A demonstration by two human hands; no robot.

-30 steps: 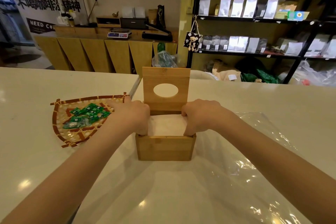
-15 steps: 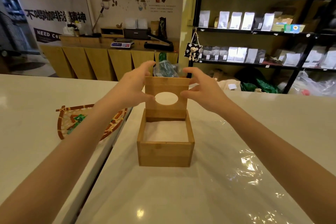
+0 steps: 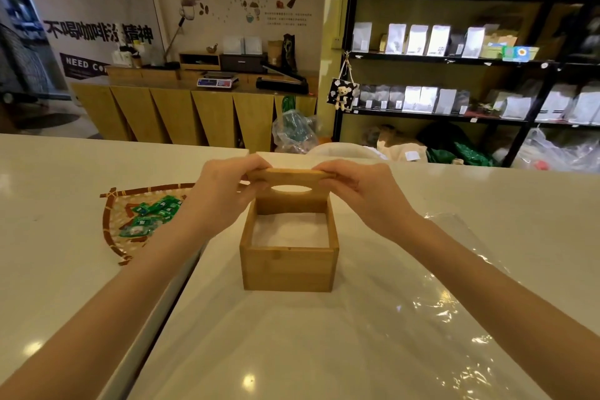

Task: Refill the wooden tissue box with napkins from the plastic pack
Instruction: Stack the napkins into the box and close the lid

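Shop shelves (image 3: 454, 42) behind; pale desk (image 3: 48, 221) in front of you. Box (image 3: 289, 266) sits mid-desk on clear plastic wrap (image 3: 422, 318), open, white napkins (image 3: 289, 230) lying inside. Your left hand (image 3: 224, 191) and right hand (image 3: 363, 195) each pinch one end of the lid (image 3: 289, 180), fingers closed on it, lid tilted over the box's far edge. Woven tray (image 3: 112, 230) of green packets (image 3: 152, 214) lies left of the box.

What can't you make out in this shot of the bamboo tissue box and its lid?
Head view only:
- How deep the white napkin stack goes: the square bamboo tissue box walls hide it.
- Ends of the bamboo lid with oval slot: covered by left hand and right hand.
- Clear plastic pack: bottom edge crops it.
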